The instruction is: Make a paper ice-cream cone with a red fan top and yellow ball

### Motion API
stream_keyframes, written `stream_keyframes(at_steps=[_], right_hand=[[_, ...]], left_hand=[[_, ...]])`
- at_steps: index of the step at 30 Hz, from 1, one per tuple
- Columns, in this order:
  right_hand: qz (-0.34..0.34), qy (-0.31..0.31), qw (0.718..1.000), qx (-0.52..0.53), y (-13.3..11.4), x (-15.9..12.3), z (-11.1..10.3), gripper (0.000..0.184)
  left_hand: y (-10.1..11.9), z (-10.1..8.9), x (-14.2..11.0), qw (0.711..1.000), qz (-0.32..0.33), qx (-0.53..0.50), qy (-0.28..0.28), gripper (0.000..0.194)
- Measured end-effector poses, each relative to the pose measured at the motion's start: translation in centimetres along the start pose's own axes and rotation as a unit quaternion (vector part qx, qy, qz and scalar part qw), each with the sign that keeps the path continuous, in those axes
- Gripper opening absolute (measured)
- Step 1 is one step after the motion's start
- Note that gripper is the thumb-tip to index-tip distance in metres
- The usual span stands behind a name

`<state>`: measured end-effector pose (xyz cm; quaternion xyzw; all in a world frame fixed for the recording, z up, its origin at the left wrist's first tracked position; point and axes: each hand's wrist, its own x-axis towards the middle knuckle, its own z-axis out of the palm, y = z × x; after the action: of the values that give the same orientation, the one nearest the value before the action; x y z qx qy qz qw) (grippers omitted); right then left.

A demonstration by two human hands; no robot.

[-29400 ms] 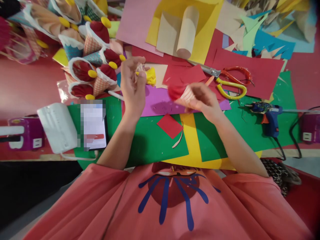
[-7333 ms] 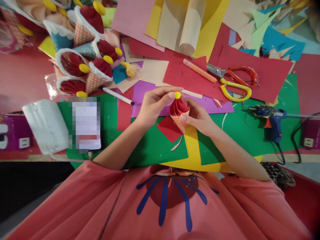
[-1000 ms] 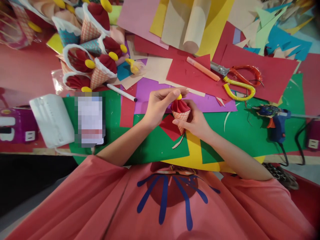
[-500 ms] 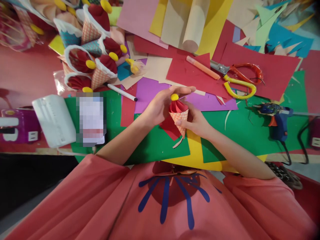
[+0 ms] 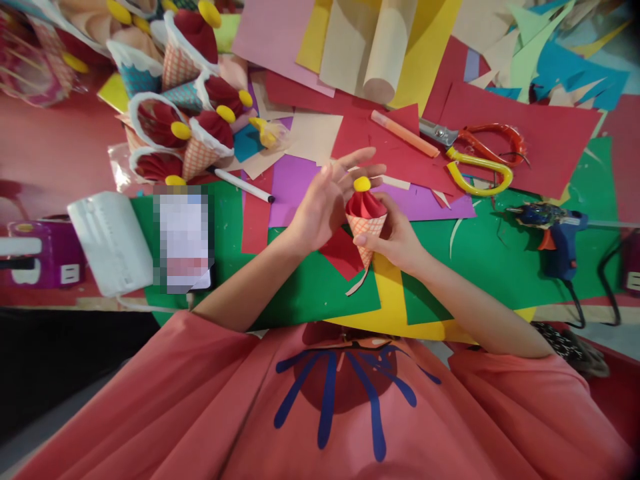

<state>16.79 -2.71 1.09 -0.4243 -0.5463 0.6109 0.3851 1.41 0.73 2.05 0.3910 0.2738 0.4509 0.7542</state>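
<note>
My right hand [image 5: 396, 235] grips a small paper ice cream cone [image 5: 366, 225] by its side, thumb across the front. The cone has an orange-and-white checked wrapper, a red pleated paper filling and a yellow round piece [image 5: 362, 184] at the top. Its tip points down, next to a thin pale paper strip [image 5: 356, 284]. Just left of the cone, my left hand [image 5: 327, 203] is open with fingers spread, holding nothing. Whether its fingertips touch the cone's far side, I cannot tell.
Several finished paper cones [image 5: 203, 143] lie at the upper left. Scissors [image 5: 480, 160], an orange marker [image 5: 405, 135] and a white pen [image 5: 243, 185] rest on coloured paper. A blue glue gun [image 5: 557, 237] is at right; a phone [image 5: 183, 240] and white box [image 5: 110, 243] at left.
The cone has shifted slightly right in my right hand and now stands more upright. My left hand has drawn back from it and its fingers have spread.
</note>
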Motion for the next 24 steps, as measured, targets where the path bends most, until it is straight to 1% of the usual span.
stream_keyframes(at_steps=[2, 4, 6, 8, 10, 12, 13, 14, 16, 18, 20, 22, 24], right_hand=[[-0.031, 0.058, 0.997, -0.036, -0.1, 0.0, -0.3, 0.068], [-0.047, 0.106, 0.990, -0.077, 0.0, 0.1, -0.6, 0.066], [-0.043, 0.122, 0.986, -0.105, 0.1, 0.0, -0.7, 0.062], [-0.033, 0.105, 0.987, -0.115, 0.1, 0.0, -0.6, 0.063], [-0.031, 0.074, 0.990, -0.112, 0.1, -0.1, -0.6, 0.070], [-0.043, 0.050, 0.991, -0.119, -0.1, -0.1, -0.7, 0.075], [-0.049, 0.045, 0.989, -0.129, -0.4, -0.2, -0.9, 0.074], [-0.052, 0.047, 0.988, -0.141, -0.6, -0.2, -1.1, 0.072], [-0.051, 0.073, 0.983, -0.159, -1.2, -0.2, -1.9, 0.065], [-0.059, 0.111, 0.979, -0.158, -1.6, -0.2, -2.7, 0.056], [-0.088, 0.124, 0.978, -0.145, -1.9, 0.0, -3.5, 0.046], [-0.118, 0.101, 0.980, -0.124, -1.9, 0.3, -3.9, 0.039], [-0.130, 0.061, 0.984, -0.106, -1.9, 0.5, -4.0, 0.037]], left_hand=[[-0.3, 0.1, -0.2, 0.999, 0.020, 0.045, 0.020, 0.056], [-0.9, 0.2, -0.3, 0.994, 0.031, 0.101, 0.029, 0.058], [-1.5, 0.2, -0.3, 0.989, 0.036, 0.141, 0.023, 0.058], [-1.9, 0.2, -0.3, 0.986, 0.030, 0.159, 0.025, 0.057], [-2.0, 0.2, -0.3, 0.986, 0.022, 0.161, 0.041, 0.055], [-1.9, 0.2, -0.4, 0.987, 0.018, 0.150, 0.059, 0.053], [-1.8, 0.2, -0.4, 0.988, 0.015, 0.141, 0.067, 0.051], [-1.6, 0.2, -0.4, 0.989, 0.011, 0.131, 0.074, 0.050], [-1.3, 0.2, -0.4, 0.991, -0.005, 0.106, 0.077, 0.050], [-1.1, 0.3, -0.3, 0.995, -0.044, 0.076, 0.057, 0.052], [-0.9, 0.5, -0.3, 0.994, -0.100, 0.043, 0.024, 0.057], [-0.9, 0.6, -0.3, 0.989, -0.149, 0.018, -0.002, 0.060], [-0.9, 0.7, -0.4, 0.986, -0.168, 0.007, -0.012, 0.058]])
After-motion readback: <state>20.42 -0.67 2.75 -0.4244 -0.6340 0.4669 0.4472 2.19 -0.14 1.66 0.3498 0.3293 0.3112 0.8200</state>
